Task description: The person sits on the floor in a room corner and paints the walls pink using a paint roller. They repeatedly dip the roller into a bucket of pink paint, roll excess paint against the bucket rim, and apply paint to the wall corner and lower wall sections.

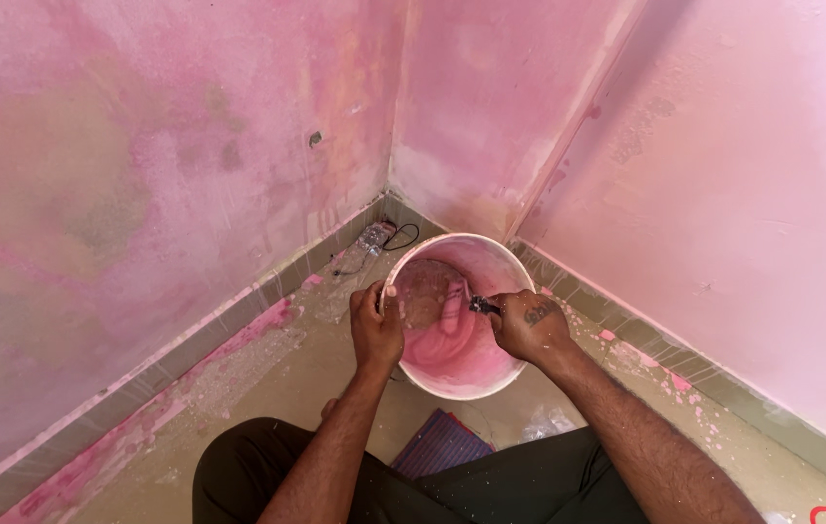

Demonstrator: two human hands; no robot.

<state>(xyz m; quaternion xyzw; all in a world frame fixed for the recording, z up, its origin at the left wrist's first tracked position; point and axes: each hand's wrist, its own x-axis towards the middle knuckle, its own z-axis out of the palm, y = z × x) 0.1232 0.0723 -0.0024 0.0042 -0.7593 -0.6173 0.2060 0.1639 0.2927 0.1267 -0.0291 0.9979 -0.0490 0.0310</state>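
A white bucket [496, 257] with pink paint inside stands on the floor in the corner of a pink-walled room. My left hand [377, 325] grips the bucket's left rim. My right hand [527, 325] is over the bucket's right side, closed on a dark handle [482, 307] of a tool whose pink-coated end [453, 303] dips into the paint. I cannot tell whether the tool is a brush or a stirrer.
Pink walls [170, 155] meet at the corner behind the bucket. The floor [267, 378] is spattered with pink paint. A small clear object with a black cord [376, 237] lies by the left wall. A striped cloth [442, 442] lies between my knees.
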